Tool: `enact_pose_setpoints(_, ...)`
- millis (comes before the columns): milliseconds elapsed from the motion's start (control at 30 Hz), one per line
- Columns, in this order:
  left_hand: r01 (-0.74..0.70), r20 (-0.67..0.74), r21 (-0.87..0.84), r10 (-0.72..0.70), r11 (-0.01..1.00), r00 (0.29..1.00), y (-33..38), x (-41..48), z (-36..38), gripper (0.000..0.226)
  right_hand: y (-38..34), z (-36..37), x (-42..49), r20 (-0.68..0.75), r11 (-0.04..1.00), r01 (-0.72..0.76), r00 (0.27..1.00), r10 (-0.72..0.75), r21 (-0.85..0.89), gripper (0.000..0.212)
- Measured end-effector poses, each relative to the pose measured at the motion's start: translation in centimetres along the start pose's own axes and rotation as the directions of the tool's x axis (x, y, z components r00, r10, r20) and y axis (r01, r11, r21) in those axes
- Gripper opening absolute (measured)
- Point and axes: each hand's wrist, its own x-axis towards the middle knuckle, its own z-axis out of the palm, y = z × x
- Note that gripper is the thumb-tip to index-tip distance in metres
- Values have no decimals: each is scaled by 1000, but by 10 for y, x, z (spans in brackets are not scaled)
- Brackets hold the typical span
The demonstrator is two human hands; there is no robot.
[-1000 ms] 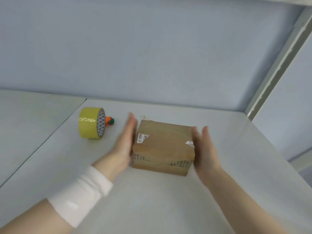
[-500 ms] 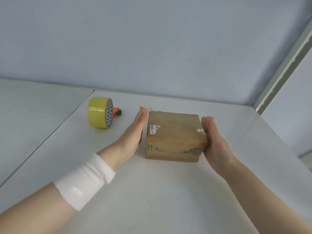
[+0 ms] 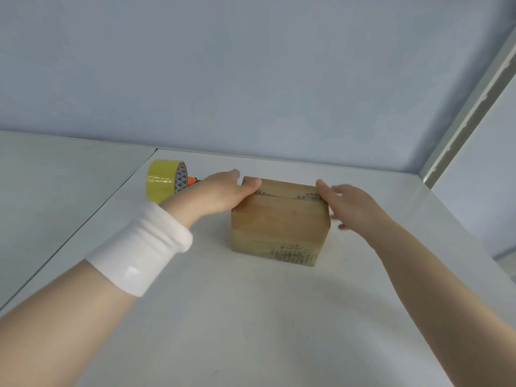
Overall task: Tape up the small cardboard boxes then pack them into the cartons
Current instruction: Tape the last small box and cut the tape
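Here, the box (image 3: 279,222) sits gripped between left hand (image 3: 223,191) and right hand (image 3: 354,205).

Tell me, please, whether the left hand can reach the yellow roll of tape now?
Probably yes. The left hand grips the left end of the brown cardboard box; the yellow roll of tape stands close to its left on the white table, nothing blocking. It must release the box first.
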Motion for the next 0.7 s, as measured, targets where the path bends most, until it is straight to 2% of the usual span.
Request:
enact_pose_setpoints(67, -162, -104, 65, 168, 985, 980, 3, 1, -2, 63, -3, 3, -5, -113, 976, 181, 974, -195, -119, 74)
enact_pose_setpoints(100, -266, -145, 65, 273, 962, 951, 8, 2, -4, 61, -8, 4, -11, -107, 937, 279, 946, -305, -210, 79)
enact_pose_setpoints(133, -355, -155, 79, 363, 932, 919, 13, 1, -5, 59, -14, 6, -14, -67, 880, 369, 912, -405, -300, 85)
enact_pose_setpoints(200, -438, -98, 179, 459, 881, 883, 25, 4, 0, 55, -23, 13, -16, 47, 760, 507, 842, -537, -407, 91)
enact_pose_setpoints(267, -432, -13, 283, 454, 856, 891, 26, 8, 12, 55, -25, 25, -17, 169, 699, 551, 825, -540, -457, 83)
enact_pose_setpoints(333, -382, 74, 327, 379, 864, 922, 21, 10, 23, 58, -21, 33, -17, 233, 671, 537, 838, -493, -511, 80)
enact_pose_setpoints(467, -347, 174, 334, 305, 876, 937, 18, 12, 20, 63, -23, 24, -12, 330, 706, 523, 851, -408, -477, 96)
enact_pose_setpoints(700, -369, 109, 299, 353, 880, 929, 13, 14, 30, 67, -11, 22, -5, 359, 648, 595, 804, -475, -475, 110)
